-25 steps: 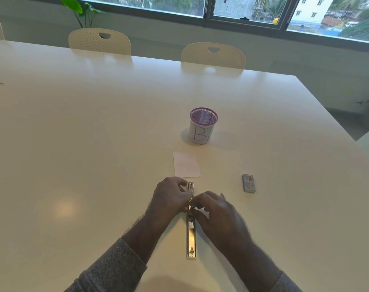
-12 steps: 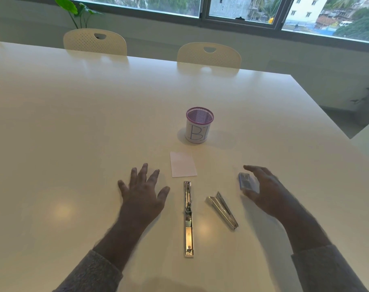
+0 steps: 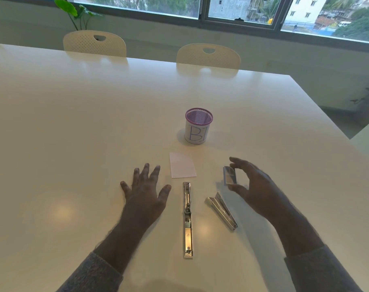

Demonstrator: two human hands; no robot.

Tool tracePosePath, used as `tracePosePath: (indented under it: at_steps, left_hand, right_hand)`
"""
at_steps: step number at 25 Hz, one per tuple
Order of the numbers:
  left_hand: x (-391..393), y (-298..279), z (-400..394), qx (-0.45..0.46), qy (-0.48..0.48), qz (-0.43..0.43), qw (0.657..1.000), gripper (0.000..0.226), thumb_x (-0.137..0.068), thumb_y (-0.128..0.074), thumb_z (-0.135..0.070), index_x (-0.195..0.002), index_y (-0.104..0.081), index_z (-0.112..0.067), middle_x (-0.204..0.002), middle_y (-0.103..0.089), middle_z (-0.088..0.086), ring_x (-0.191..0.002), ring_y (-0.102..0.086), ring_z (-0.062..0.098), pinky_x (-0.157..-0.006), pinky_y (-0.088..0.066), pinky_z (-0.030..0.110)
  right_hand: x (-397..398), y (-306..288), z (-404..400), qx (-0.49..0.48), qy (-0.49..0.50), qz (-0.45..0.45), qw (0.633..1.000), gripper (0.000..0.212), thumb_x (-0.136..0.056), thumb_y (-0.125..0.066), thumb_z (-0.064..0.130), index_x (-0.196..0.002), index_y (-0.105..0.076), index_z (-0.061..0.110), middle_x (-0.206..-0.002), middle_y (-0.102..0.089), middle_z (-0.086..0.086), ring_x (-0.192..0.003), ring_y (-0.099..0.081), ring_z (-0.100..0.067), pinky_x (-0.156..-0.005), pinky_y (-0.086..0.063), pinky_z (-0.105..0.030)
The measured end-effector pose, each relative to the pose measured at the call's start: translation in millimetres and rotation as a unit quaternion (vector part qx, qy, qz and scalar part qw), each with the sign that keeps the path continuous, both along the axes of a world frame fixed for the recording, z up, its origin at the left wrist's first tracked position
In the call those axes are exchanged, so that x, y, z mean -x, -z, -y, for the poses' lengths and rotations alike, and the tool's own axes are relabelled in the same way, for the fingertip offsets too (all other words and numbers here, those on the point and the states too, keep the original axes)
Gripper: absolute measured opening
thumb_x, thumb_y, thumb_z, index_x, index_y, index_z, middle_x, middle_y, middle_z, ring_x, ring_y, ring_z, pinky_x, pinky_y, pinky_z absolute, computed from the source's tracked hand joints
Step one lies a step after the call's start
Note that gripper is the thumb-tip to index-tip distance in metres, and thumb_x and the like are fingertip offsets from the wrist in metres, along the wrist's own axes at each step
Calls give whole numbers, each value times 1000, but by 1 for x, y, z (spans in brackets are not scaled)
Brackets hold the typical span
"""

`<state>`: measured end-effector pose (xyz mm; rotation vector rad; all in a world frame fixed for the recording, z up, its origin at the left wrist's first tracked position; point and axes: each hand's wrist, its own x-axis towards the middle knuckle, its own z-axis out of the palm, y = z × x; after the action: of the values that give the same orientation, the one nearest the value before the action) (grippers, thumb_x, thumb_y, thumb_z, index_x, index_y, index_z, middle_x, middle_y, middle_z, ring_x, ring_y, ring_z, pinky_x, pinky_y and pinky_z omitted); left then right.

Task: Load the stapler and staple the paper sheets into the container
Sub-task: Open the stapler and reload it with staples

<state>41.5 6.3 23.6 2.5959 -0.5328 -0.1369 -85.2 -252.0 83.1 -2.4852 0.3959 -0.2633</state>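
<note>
A metal stapler lies opened out flat and long on the white table, its head toward the paper. To its right lies a separate metal stapler cover, angled. My right hand pinches a small grey staple box between thumb and fingers, tilted up off the table. My left hand rests flat with fingers spread, left of the stapler. A small stack of white paper sheets lies beyond the stapler. Behind it stands a purple mesh container wrapped in a lettered label.
Two cream chairs stand at the far table edge, with a plant behind the left one. The table's right edge runs diagonally, with floor beyond it.
Both hands left the stapler; the cover now lies apart on the right. My left hand went flat on the table. My right hand reached the staple box and lifted it on edge.
</note>
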Motion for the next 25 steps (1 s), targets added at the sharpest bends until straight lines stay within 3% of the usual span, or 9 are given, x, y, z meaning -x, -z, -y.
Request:
tracePosePath:
  at_steps: [3,5,6,8,11,14,16,19,25]
  left_hand:
    - [10,-31,9,222,35,-4,974,51,-92,-54,-38,-141,-47,-29,-152,-45,-3,-142,-36,15,-119,-23,46]
    - [19,-50,15,345,78,-105,929,41,-88,-57,-38,-129,-57,-33,-132,-64,-8,-121,-59,8,-106,-46,38]
    - [22,-57,17,397,98,-177,895,37,-89,-58,-37,-125,-60,-32,-125,-69,-4,-113,-65,12,-100,-52,39]
    - [24,-63,19,472,121,-292,823,36,-89,-61,-33,-124,-60,-24,-121,-70,7,-107,-70,26,-92,-57,43]
    - [23,-64,16,551,131,-383,730,36,-86,-68,-22,-121,-58,-17,-119,-70,16,-104,-70,36,-84,-59,39]
    - [23,-63,17,601,111,-443,655,39,-73,-85,-26,-106,-65,-19,-112,-72,18,-96,-72,36,-76,-61,32]
    - [23,-60,18,625,104,-455,625,45,-63,-91,-32,-99,-68,-18,-105,-73,17,-91,-73,35,-72,-62,30]
    - [21,-57,19,659,101,-454,592,41,-63,-91,-33,-93,-70,-16,-100,-72,16,-87,-73,30,-70,-61,28]
    - [20,-57,19,677,95,-441,582,36,-62,-91,-36,-88,-73,-18,-95,-74,12,-86,-73,22,-69,-60,25]
  right_hand:
    - [-3,-26,-35,-17,-57,23,998,74,-81,-78,30,-139,-36,50,-134,-57,23,-123,-49,-4,-98,-40,-28]
    - [-5,-40,-55,-28,-96,28,995,76,-81,-77,33,-138,-32,54,-134,-54,29,-122,-45,3,-97,-36,-23]
    - [-6,-45,-63,-31,-110,30,993,77,-81,-77,34,-139,-31,54,-135,-54,30,-123,-43,4,-97,-36,-22]
    - [-8,-52,-74,-24,-124,27,992,78,-82,-76,33,-140,-28,55,-139,-51,29,-126,-42,2,-96,-37,-22]
    - [-9,-56,-80,-13,-130,24,991,79,-83,-76,34,-141,-26,54,-141,-49,29,-126,-43,2,-90,-36,-19]
    - [-8,-57,-81,-9,-139,32,990,74,-84,-73,38,-141,-29,53,-138,-47,35,-116,-37,17,-87,-37,-16]
    - [-5,-56,-82,13,-142,50,988,64,-86,-70,43,-139,-36,50,-133,-44,39,-112,-36,25,-85,-39,-12]
    - [-1,-54,-84,30,-151,108,982,37,-89,-68,40,-125,-59,41,-131,-53,26,-118,-50,4,-86,-50,-23]
    - [5,-46,-88,73,-141,209,965,19,-86,-73,32,-104,-71,33,-112,-64,12,-101,-60,-11,-73,-55,-35]
